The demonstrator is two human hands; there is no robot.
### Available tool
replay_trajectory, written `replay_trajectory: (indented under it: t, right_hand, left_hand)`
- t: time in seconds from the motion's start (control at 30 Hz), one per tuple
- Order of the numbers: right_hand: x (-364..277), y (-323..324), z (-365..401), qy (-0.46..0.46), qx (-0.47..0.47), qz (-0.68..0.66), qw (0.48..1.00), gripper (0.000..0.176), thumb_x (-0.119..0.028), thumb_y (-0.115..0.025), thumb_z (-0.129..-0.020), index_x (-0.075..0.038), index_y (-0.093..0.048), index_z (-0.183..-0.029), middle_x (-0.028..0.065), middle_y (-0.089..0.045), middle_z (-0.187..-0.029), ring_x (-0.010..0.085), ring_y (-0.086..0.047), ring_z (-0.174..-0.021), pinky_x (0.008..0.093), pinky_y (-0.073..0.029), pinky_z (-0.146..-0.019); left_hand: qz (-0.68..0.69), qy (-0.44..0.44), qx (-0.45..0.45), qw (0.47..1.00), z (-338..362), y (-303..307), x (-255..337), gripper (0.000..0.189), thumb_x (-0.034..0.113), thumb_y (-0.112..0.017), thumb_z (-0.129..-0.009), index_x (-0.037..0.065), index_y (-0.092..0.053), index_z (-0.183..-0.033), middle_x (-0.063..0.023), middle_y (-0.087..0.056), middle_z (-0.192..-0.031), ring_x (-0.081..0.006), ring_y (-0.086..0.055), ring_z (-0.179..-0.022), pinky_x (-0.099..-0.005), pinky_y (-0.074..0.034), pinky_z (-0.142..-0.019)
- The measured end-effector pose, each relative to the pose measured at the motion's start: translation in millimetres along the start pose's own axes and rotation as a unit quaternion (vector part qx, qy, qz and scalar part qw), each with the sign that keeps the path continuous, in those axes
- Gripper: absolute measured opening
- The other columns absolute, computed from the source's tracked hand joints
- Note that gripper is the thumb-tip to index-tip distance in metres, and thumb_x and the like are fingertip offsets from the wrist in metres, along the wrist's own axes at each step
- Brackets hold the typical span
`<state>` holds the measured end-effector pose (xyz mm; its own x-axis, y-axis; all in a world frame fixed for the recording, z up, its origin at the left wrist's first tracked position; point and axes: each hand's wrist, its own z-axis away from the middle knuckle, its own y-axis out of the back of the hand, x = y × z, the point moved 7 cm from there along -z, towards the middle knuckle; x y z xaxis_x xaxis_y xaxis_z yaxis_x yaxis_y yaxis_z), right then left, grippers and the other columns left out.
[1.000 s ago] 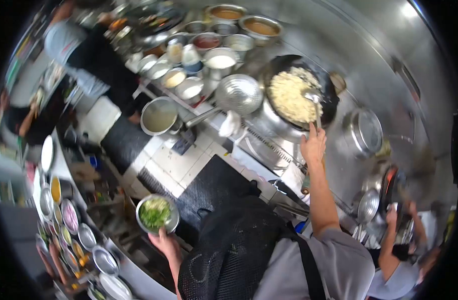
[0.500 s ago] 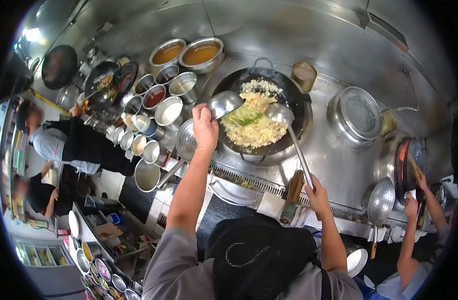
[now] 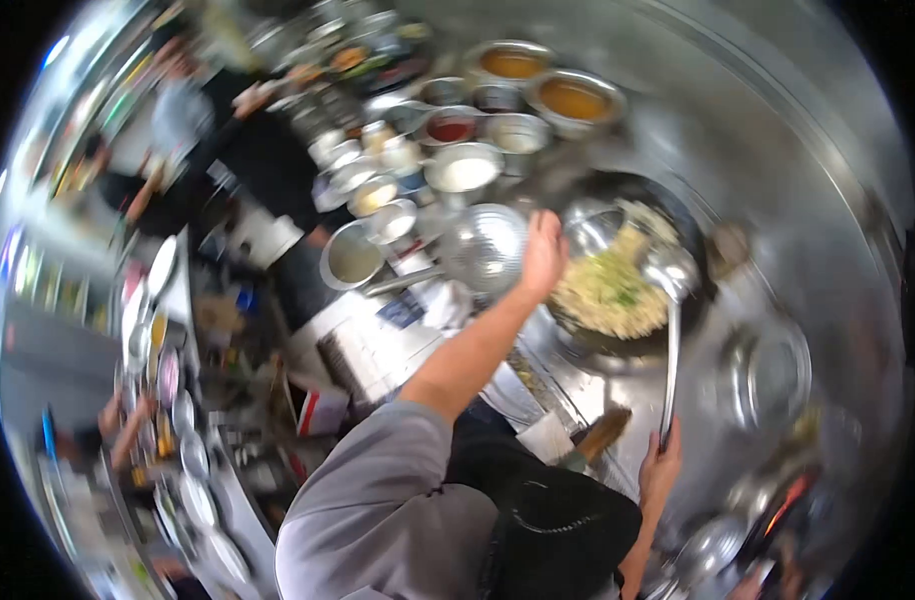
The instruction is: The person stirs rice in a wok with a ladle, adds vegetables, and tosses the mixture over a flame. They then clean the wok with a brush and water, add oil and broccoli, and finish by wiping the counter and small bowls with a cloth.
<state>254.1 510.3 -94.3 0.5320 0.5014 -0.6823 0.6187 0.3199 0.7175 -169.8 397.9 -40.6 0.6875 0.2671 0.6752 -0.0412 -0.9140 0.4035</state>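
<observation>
My left hand [image 3: 545, 255] grips the edge of a small steel bowl [image 3: 592, 226] at the wok's left side. The bowl is tilted and somewhat blurred. My right hand [image 3: 661, 458] is closed round the end of a long-handled ladle [image 3: 670, 270], whose head rests over the food. The dark wok [image 3: 628, 184] holds yellowish fried rice [image 3: 600, 308]. Chopped greens [image 3: 618, 272] lie on top of the rice. Left of the wok, close to my left hand, is a perforated strainer [image 3: 486, 247].
Sauce containers [image 3: 451, 126] and two bowls of orange-brown liquid [image 3: 575, 98] stand beyond the strainer. A bamboo brush [image 3: 606, 432] lies by the stove's front edge. A lidded pot [image 3: 778, 375] sits to the right. Other people [image 3: 183, 120] work at the left.
The view has swung, so the wok appears further right. The greens that were falling from the bowl now lie on the rice. Both hands keep their holds.
</observation>
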Motion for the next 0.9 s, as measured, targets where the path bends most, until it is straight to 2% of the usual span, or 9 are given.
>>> replay_trajectory:
  t: [0.07,0.17,0.27,0.3,0.37,0.47,0.6,0.87,0.9]
  right_hand:
    - [14,-40,-4,-0.046,-0.064,0.023,0.997,0.048,-0.014,-0.056,-0.097,0.002,-0.044,-0.140,0.0272,-0.059,-0.124,0.0362,-0.063,-0.102,0.0412,-0.049,-0.084]
    - [23,-88,-2,0.146,-0.035,0.053,0.987,0.048,-0.016,-0.053,-0.098,0.004,-0.041,-0.141,0.0264,-0.058,-0.125,0.0340,-0.062,-0.103,0.0368,-0.048,-0.087]
    - [52,-111,-14,-0.004,-0.020,-0.006,1.000,0.049,-0.020,-0.052,-0.099,0.004,-0.041,-0.141,0.0259,-0.059,-0.123,0.0320,-0.062,-0.104,0.0357,-0.049,-0.087]
    - [67,-122,-23,-0.031,-0.010,0.009,0.999,0.049,-0.021,-0.053,-0.099,0.003,-0.042,-0.141,0.0255,-0.060,-0.120,0.0314,-0.063,-0.102,0.0363,-0.050,-0.086]
    - [109,-141,-44,-0.066,0.014,0.051,0.996,0.050,-0.023,-0.054,-0.099,0.003,-0.043,-0.140,0.0246,-0.063,-0.116,0.0303,-0.064,-0.099,0.0374,-0.051,-0.086]
    - [93,-151,-62,-0.087,0.034,0.035,0.995,0.049,-0.024,-0.054,-0.099,0.001,-0.044,-0.139,0.0221,-0.062,-0.108,0.0281,-0.063,-0.093,0.0370,-0.050,-0.081]
    - [17,-155,-67,-0.088,0.006,-0.017,0.996,0.047,-0.024,-0.053,-0.099,-0.001,-0.044,-0.139,0.0180,-0.058,-0.099,0.0249,-0.059,-0.084,0.0349,-0.047,-0.073]
    - [-64,-149,-56,-0.121,-0.065,-0.109,0.985,0.044,-0.024,-0.053,-0.099,-0.006,-0.045,-0.138,0.0099,-0.051,-0.079,0.0185,-0.051,-0.065,0.0308,-0.042,-0.056]
    - [-66,-143,-55,-0.130,-0.069,-0.122,0.982,0.043,-0.024,-0.053,-0.099,-0.007,-0.045,-0.138,0.0089,-0.050,-0.076,0.0177,-0.050,-0.063,0.0303,-0.041,-0.054]
  left_hand:
    - [0.014,0.167,0.024,0.985,49,46,-50,0.016,0.003,-0.056,-0.077,0.000,-0.045,-0.089,-0.0231,-0.048,-0.084,-0.0430,-0.049,-0.080,-0.0486,-0.040,-0.072]
    - [0.027,0.272,-0.005,0.962,137,160,-84,0.023,0.010,-0.058,-0.079,-0.002,-0.051,-0.097,-0.0219,-0.055,-0.087,-0.0364,-0.055,-0.082,-0.0449,-0.044,-0.074]
    - [-0.079,0.405,0.105,0.905,277,295,-129,0.041,0.013,-0.060,-0.080,-0.003,-0.051,-0.117,-0.0169,-0.062,-0.087,-0.0243,-0.061,-0.078,-0.0391,-0.050,-0.070]
    - [-0.008,0.565,0.139,0.813,316,345,-116,0.042,0.011,-0.060,-0.080,-0.004,-0.051,-0.118,-0.0146,-0.062,-0.089,-0.0208,-0.061,-0.080,-0.0379,-0.050,-0.070]
    - [-0.068,0.539,0.286,0.789,427,440,-133,0.033,0.010,-0.060,-0.081,-0.004,-0.053,-0.110,-0.0134,-0.062,-0.092,-0.0185,-0.060,-0.083,-0.0374,-0.050,-0.070]
    - [-0.080,0.528,0.582,0.614,583,558,-101,0.025,0.009,-0.062,-0.081,-0.002,-0.054,-0.102,-0.0135,-0.062,-0.091,-0.0203,-0.062,-0.087,-0.0373,-0.051,-0.074]
    - [-0.044,0.368,0.826,0.424,682,652,-8,0.032,-0.001,-0.052,-0.089,-0.002,-0.048,-0.121,-0.0173,-0.057,-0.116,-0.0317,-0.065,-0.095,-0.0470,-0.062,-0.071]
    - [-0.011,0.201,0.952,0.230,826,705,31,0.042,0.010,-0.055,-0.091,-0.011,-0.040,-0.124,-0.0229,-0.048,-0.125,-0.0361,-0.060,-0.101,-0.0551,-0.058,-0.084]
    - [-0.004,0.169,0.953,0.252,826,707,36,0.044,0.016,-0.055,-0.093,-0.011,-0.041,-0.125,-0.0219,-0.048,-0.125,-0.0349,-0.059,-0.102,-0.0524,-0.057,-0.088]
